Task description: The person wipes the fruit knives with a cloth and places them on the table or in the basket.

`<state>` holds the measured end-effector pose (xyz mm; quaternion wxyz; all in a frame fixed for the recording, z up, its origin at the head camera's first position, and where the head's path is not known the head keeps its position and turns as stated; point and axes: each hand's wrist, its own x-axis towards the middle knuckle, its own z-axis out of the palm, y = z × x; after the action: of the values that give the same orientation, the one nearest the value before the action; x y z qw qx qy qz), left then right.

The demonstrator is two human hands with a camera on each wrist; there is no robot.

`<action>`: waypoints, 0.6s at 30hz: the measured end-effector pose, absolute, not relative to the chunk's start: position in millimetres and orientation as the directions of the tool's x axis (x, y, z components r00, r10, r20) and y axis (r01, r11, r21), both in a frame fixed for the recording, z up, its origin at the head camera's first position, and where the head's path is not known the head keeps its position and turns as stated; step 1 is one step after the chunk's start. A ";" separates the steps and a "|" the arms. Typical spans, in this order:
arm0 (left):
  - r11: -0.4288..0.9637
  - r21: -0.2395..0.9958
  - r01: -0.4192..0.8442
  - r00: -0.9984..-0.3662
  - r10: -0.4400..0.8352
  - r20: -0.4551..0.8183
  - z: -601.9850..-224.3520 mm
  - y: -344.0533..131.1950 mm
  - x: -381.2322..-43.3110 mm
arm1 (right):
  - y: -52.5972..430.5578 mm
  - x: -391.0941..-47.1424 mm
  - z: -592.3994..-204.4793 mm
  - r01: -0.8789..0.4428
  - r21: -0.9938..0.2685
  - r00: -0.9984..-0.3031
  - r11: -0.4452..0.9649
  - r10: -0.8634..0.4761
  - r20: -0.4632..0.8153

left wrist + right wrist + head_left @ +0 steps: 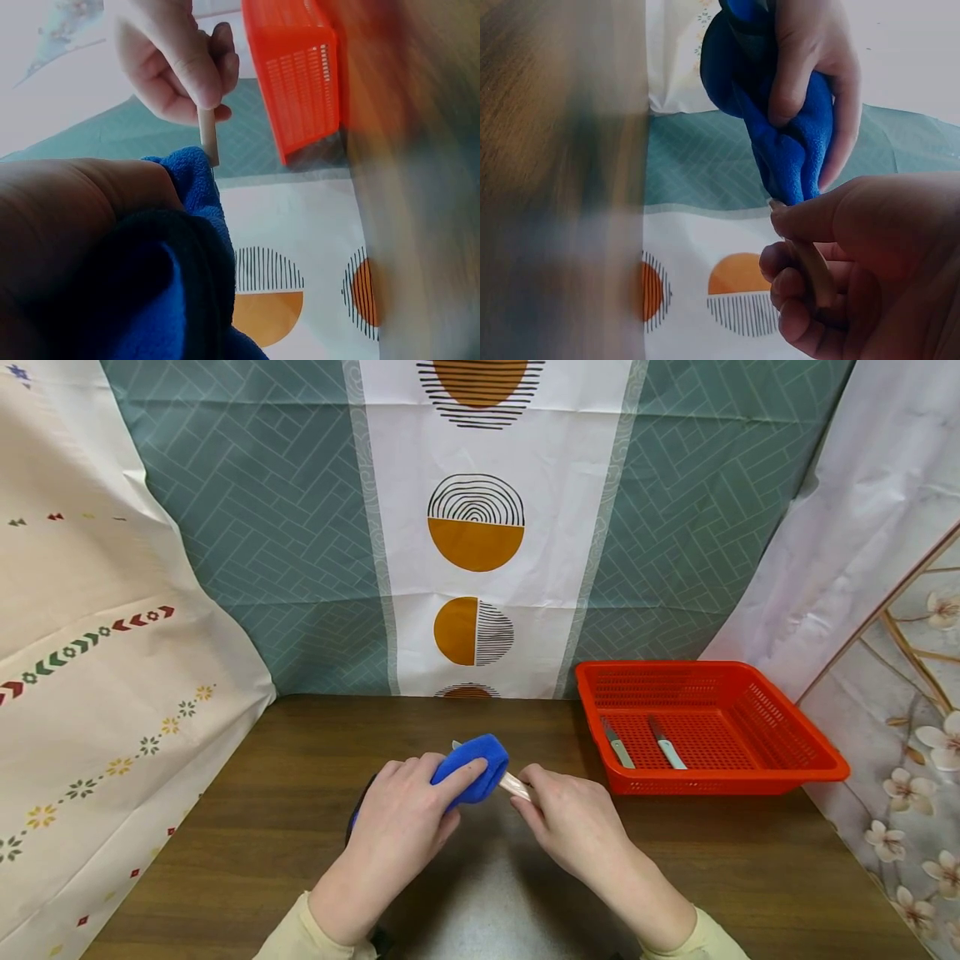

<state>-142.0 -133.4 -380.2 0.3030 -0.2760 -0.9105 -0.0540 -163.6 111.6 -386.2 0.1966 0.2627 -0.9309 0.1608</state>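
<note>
Above the table, my left hand [405, 814] grips a folded blue cloth [483, 764] wrapped around the blade of a small knife. My right hand [576, 818] holds that knife [516, 787] by its pale handle, thumb and fingers curled round it. A bit of the blade tip [456, 744] pokes out beyond the cloth; most of the blade is hidden. In the left wrist view the handle [208, 135] runs straight from the right fingers to the cloth [196, 180]. The right wrist view shows the cloth [810, 150] pinched between left thumb and fingers.
A red plastic basket [720, 781] stands at the right rear of the brown wooden table [247, 827]. Inside lie two small knives, one with a greenish handle [622, 753], the other with a whitish handle [671, 753]. Patterned curtains [300, 527] hang behind and at both sides.
</note>
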 end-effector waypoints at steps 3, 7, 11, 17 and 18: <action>0.849 -0.062 0.525 -0.674 0.459 0.579 -379.5 -135.8 -143.0 | 111.5 -163.9 -386.3 -0.553 -0.196 -0.785 0.810 -0.427 0.449; 0.856 -0.050 0.515 -0.691 0.449 0.566 -377.9 -138.4 -144.7 | 111.4 -164.0 -386.6 -0.552 -0.196 -0.785 0.811 -0.427 0.449; 0.861 -0.051 0.506 -0.698 0.443 0.562 -376.7 -140.6 -146.2 | 111.4 -163.7 -386.7 -0.552 -0.195 -0.785 0.811 -0.427 0.448; 0.872 -0.054 0.487 -0.705 0.429 0.565 -376.4 -145.1 -148.8 | 111.4 -163.1 -386.4 -0.550 -0.193 -0.786 0.812 -0.426 0.447; 0.874 -0.054 0.484 -0.705 0.426 0.567 -376.4 -146.1 -149.2 | 111.4 -163.0 -386.3 -0.550 -0.191 -0.785 0.813 -0.426 0.449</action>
<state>-149.2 -146.1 -376.4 0.2942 -0.2465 -0.9221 -0.0491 -163.0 111.4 -386.3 0.1967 0.2620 -0.9315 0.1578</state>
